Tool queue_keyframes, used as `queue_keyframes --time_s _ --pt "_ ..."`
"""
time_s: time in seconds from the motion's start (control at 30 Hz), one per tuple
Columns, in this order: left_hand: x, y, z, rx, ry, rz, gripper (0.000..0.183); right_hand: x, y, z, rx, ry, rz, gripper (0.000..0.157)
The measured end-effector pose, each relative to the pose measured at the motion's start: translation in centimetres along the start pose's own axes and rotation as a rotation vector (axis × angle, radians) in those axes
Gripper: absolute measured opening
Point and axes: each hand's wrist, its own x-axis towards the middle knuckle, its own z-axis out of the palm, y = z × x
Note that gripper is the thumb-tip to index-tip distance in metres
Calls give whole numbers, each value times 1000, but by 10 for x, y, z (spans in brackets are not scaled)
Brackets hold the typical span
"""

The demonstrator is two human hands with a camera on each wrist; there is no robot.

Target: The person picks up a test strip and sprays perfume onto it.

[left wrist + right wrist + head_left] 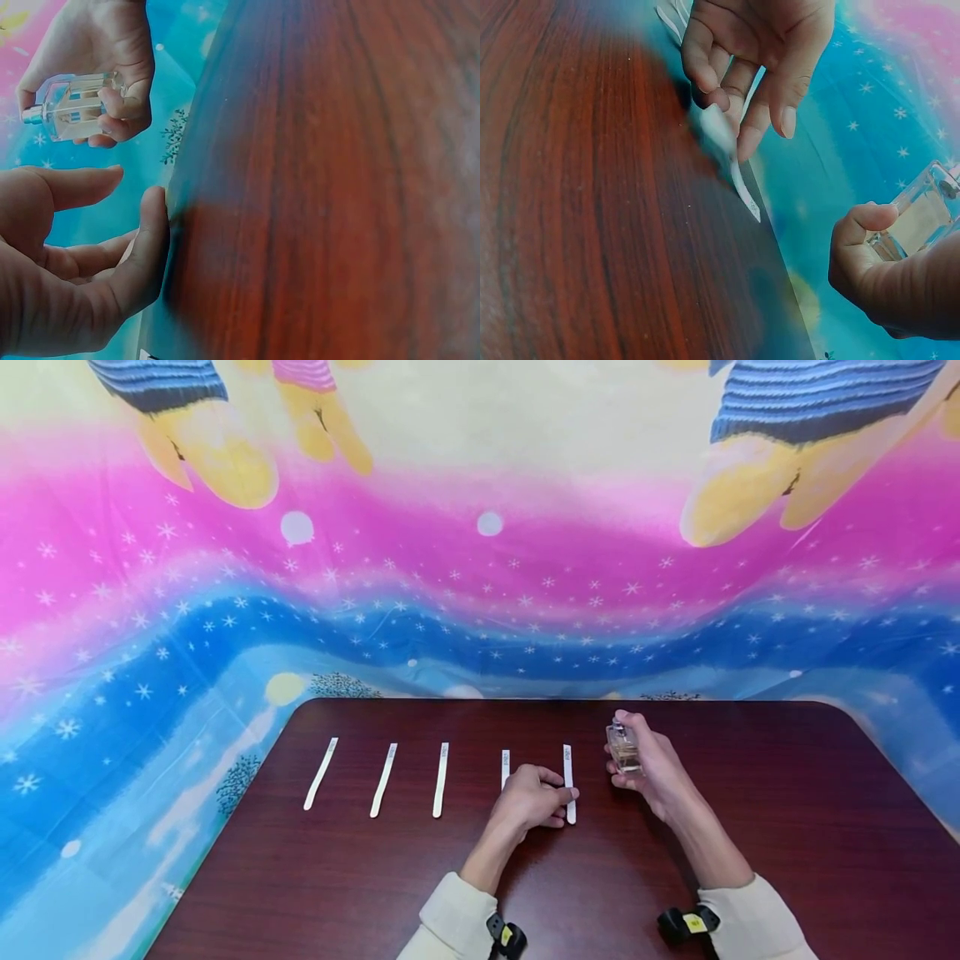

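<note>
A small clear glass perfume bottle [624, 750] with pale yellow liquid is held upright in my right hand [654, 764], above the table's back right. That grip also shows in the left wrist view, where fingers wrap the bottle [75, 106]. My left hand [531, 800] hovers low by the rightmost white paper test strip [567, 766]; its thumb overlaps the strip in the head view. The left wrist view shows that hand's [82, 281] thumb and fingers apart, nothing between them. Partly covered by this hand is another strip [506, 760]. Whether the left fingers touch either strip is unclear.
Three more white strips, the left one [321, 774], the middle one [384, 781] and the right one [441, 781], lie spaced out to the left on the dark wooden table [300, 885]. A colourful printed cloth [450, 585] hangs behind the table.
</note>
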Motion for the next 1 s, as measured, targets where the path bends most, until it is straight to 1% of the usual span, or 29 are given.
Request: queue_keyframes --time_s 0.23,0.47,0.67,1.0 --pt "0 -1 -1 5 -4 10 23 0 -1 1 -6 6 2 50" --pt "-1 3 -4 15 -3 26 24 0 -1 0 -10 5 2 51" --pt "-2 9 -11 2 2 39 25 -1 -2 -1 -10 -9 -7 53" --pt "-2 16 -23 -7 35 54 35 -3 -3 -2 -9 -24 -5 54"
